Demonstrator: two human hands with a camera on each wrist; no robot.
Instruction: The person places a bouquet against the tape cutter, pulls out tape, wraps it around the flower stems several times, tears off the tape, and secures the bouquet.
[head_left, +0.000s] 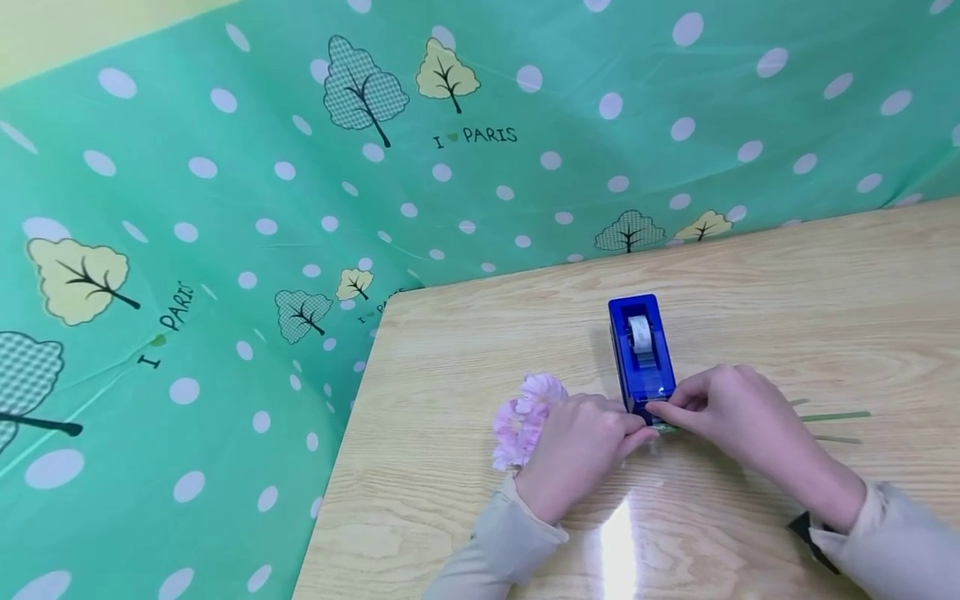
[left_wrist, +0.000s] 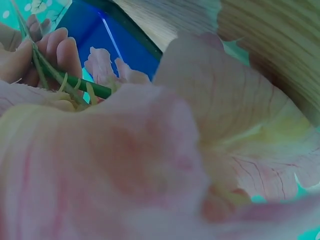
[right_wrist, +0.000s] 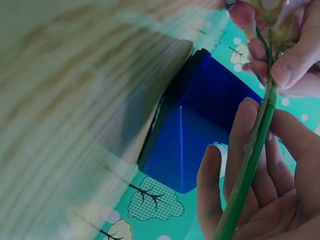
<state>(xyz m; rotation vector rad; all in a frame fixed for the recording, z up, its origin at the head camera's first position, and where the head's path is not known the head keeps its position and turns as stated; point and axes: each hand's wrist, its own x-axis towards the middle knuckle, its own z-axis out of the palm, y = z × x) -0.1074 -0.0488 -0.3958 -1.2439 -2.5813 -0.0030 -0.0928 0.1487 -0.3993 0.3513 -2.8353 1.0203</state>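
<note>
A bunch of pink artificial flowers (head_left: 525,417) lies to the left, its green stems (head_left: 836,416) running right beneath both hands. My left hand (head_left: 585,446) pinches the stems just below the blossoms, as the right wrist view shows with the thumb on the stem (right_wrist: 250,175). Further down the stems, my right hand (head_left: 738,417) pinches them between thumb and fingers. Both hands meet at the front end of a blue tape dispenser (head_left: 648,379), which holds a roll of tape (head_left: 640,333). Petals (left_wrist: 130,160) fill much of the left wrist view.
A wooden table (head_left: 787,308) carries everything. Behind it and to the left hangs a green dotted cloth (head_left: 480,200) printed with trees. A black object (head_left: 813,542) shows partly from under the right sleeve.
</note>
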